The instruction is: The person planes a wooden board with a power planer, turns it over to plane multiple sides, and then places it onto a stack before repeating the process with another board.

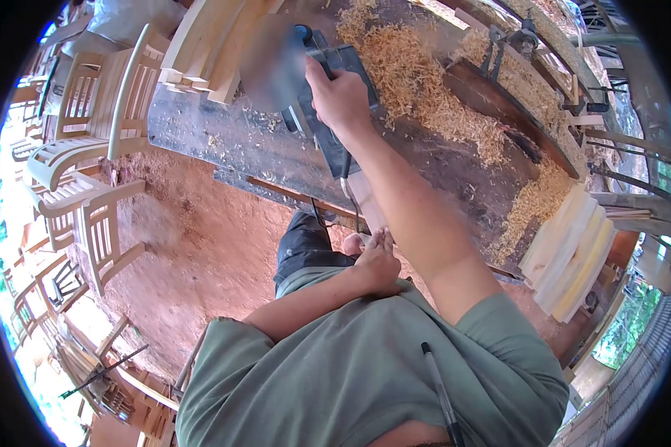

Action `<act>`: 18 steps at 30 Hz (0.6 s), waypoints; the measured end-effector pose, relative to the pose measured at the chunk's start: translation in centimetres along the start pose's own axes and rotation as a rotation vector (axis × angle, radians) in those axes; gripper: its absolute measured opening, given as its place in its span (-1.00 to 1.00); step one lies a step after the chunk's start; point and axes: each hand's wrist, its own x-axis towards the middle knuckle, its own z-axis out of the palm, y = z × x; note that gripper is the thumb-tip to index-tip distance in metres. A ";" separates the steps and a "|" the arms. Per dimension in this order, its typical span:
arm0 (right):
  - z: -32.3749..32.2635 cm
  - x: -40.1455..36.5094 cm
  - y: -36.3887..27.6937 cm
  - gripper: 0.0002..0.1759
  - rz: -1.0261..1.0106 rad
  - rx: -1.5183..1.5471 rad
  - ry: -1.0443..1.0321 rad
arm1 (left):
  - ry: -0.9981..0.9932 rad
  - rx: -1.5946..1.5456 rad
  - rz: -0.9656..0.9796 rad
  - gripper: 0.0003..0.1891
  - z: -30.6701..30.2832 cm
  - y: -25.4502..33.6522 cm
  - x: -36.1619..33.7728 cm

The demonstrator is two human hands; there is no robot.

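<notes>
My right hand (pixel 339 97) is closed around the handle of an electric hand planer (pixel 350 63), which rests over a narrow wooden board (pixel 367 200) on the workbench. Part of the planer and the area to its left are blurred. A dark cord (pixel 345 164) trails from the tool's rear toward my waist. Close to my body, my left hand (pixel 378 266) has its fingertips at the near end of the board and seems to grip it; the thumb side is partly hidden.
Wood shavings (pixel 417 82) are heaped across the workbench (pixel 224 134). A dark timber piece (pixel 511 112) lies among them. Planks are stacked at the far left (pixel 220 45) and near right (pixel 570 253). Wooden chairs (pixel 89 201) stand on the earth floor (pixel 194 223) to the left.
</notes>
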 end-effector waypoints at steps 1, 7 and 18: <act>0.3 0.9 -0.1 -0.23 0.001 -0.035 -0.001 | 0.012 -0.060 0.022 -0.25 0.1 -0.3 0.0; -3.8 -2.5 -0.4 -0.41 0.138 0.371 -0.147 | 0.241 -0.498 -0.058 -0.49 -1.3 -5.9 -3.2; -21.6 -16.1 7.5 -0.42 0.238 -0.044 0.191 | 0.641 -0.729 -0.688 -0.52 -1.3 -12.8 -7.1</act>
